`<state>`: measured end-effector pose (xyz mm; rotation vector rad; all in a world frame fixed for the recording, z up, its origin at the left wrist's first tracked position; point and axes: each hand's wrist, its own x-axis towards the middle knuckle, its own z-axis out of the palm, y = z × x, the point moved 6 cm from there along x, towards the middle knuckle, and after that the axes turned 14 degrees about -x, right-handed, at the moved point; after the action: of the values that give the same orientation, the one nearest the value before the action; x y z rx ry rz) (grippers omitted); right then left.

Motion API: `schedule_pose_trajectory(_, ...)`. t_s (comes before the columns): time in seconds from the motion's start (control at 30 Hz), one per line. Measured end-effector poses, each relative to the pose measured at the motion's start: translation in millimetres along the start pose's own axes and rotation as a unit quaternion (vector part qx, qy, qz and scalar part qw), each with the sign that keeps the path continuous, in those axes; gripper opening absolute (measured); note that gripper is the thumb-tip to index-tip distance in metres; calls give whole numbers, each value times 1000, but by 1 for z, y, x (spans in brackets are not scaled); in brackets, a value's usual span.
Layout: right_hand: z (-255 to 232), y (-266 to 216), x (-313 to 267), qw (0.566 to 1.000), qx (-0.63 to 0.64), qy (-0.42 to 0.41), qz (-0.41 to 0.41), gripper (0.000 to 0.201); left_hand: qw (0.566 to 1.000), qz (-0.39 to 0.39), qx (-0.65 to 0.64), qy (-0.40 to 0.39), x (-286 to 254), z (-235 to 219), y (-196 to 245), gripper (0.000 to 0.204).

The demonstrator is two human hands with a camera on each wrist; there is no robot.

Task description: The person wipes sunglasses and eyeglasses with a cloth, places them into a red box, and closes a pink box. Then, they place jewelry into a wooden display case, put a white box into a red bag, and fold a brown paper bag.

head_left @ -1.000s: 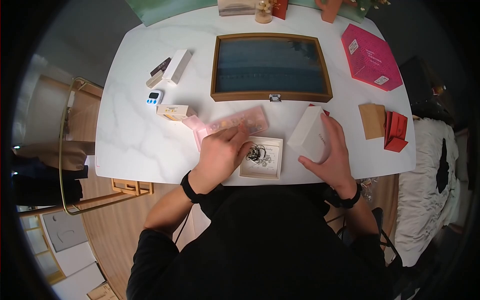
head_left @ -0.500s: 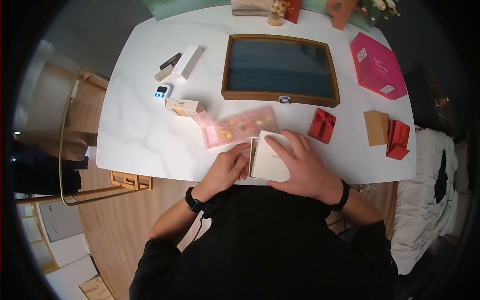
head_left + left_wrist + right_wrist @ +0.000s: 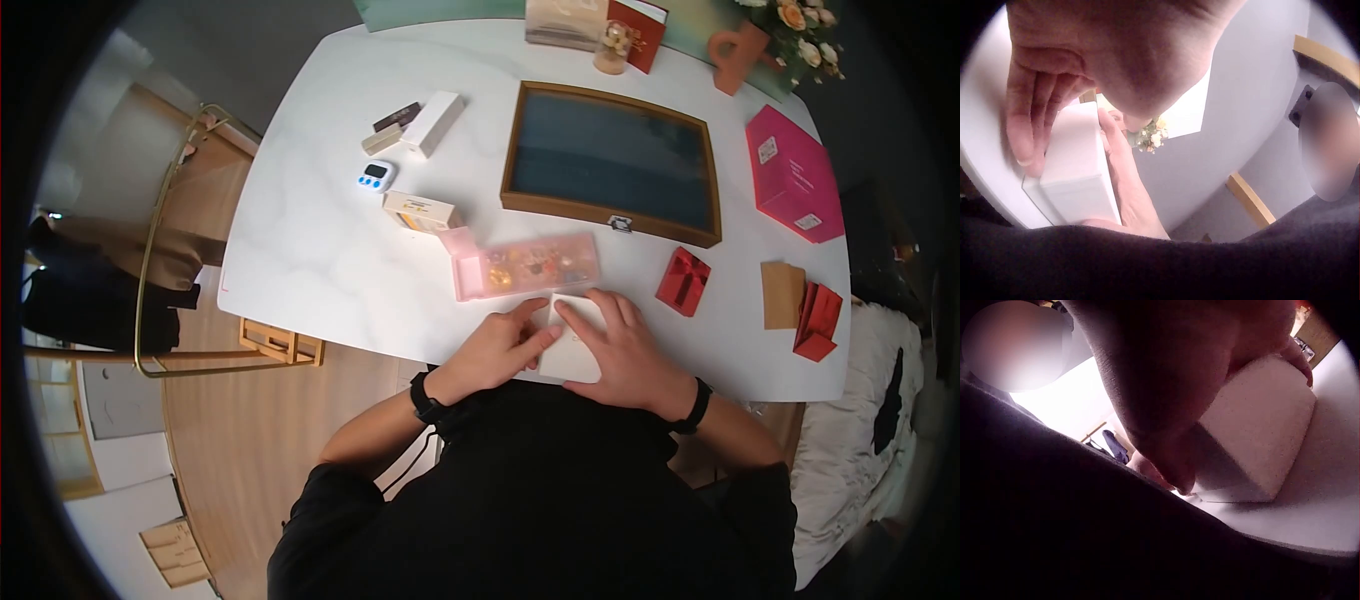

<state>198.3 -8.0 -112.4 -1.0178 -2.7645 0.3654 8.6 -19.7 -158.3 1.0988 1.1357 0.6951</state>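
A white box point(image 3: 570, 358) with its lid on sits at the table's front edge, between both hands. The left hand point(image 3: 497, 348) holds its left side, with the thumb on the lid and fingers along the side. Across the top lies the right hand point(image 3: 640, 362), gripping the lid between thumb and fingers. In the left wrist view the box point(image 3: 1075, 165) shows a narrow step low on its side, by the left fingertips. The right wrist view has the right hand point(image 3: 1166, 381) over the box point(image 3: 1260, 419). What the box contains is hidden.
Behind the hands lies a pink clear-lidded case point(image 3: 530, 266). A red ribboned box point(image 3: 684, 282) is right of it, a wooden glass-topped case point(image 3: 610, 160) further back. Small boxes point(image 3: 422, 212) and a timer point(image 3: 376, 176) stand left; a magenta box point(image 3: 795, 175) and envelopes point(image 3: 783, 295) lie right.
The right hand has brought the white lid from the right onto the open box, covering the dark strands inside. The left hand has moved from the pink case to the box's side. The head view has shifted.
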Motion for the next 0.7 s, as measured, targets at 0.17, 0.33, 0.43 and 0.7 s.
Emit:
schedule_pose_trajectory(0.17,-7,0,0,999,-7,-35,7,103,938,228,209,155,-12,-32,43,46)
schedule_pose_trajectory(0.33,-8,-1,-1,1000,-7,-25,15,105,777,352,402,332,-16,-86,89,57)
schedule_pose_trajectory(0.43,-6,4,-5,999,-7,-18,31,104,787,320,423,316,-13,-97,81,52)
schedule_pose_trajectory(0.7,-12,15,-9,997,-25,2,67,107,814,332,453,149,-28,-68,40,47)
